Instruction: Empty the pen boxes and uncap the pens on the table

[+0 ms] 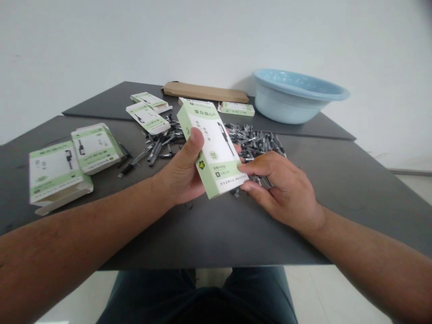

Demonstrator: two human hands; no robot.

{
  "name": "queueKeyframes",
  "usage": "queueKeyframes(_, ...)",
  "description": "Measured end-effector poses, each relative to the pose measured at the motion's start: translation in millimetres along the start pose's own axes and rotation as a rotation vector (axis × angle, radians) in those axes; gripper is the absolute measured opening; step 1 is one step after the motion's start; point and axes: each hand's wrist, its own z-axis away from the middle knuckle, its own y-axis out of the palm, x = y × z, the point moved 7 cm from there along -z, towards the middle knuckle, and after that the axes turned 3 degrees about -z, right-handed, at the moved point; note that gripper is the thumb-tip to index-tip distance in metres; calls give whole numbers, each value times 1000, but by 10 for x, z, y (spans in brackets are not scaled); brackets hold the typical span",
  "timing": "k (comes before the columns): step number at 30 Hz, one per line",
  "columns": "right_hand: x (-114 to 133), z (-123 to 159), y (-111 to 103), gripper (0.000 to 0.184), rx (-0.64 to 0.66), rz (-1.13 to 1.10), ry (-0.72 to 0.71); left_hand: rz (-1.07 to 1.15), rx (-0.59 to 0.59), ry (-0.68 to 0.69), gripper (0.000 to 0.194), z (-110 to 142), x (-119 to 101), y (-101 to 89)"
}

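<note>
Both my hands hold one white-and-green pen box [211, 144] upright and tilted above the dark table [209, 234]. My left hand [182, 173] wraps its left side, with the thumb lying on the front face. My right hand [280, 189] pinches the box's lower right corner between thumb and fingers. Behind the box lies a heap of several black-and-silver pens [256, 141], spreading left to a smaller scatter of pens [151, 150].
Two more pen boxes [54, 173], [96, 148] lie at the left, one with an open flap. Further boxes [146, 118], [150, 101], [236, 108] sit toward the back. A brown cardboard piece [205, 92] and a light blue basin [297, 96] stand at the far edge.
</note>
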Motion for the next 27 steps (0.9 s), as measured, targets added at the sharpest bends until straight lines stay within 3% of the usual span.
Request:
queueKeyframes(3, -3, -2, 8, 26, 9, -12, -8, -2, 3, 16, 76, -10, 13, -32)
queueKeyframes(9, -30, 10, 55, 42, 79, -32, 21, 17, 170, 8, 81, -1, 67, 19)
queueKeyframes(13, -84, 40, 91, 56, 99, -10, 95, 6, 148, -9, 71, -4, 92, 14)
queueKeyframes(17, -274, 105, 157, 70, 131, -28, 278, 51, 100, -24, 59, -42, 133, -9)
queueKeyframes(23, -550, 244, 363, 76, 158, -451, 541, -3, -77, 27, 54, -85, 153, -166)
queueKeyframes(27, -628, 248, 427, 69, 64, -723, 650, -164, -46, 55, 62, -64, 154, -183)
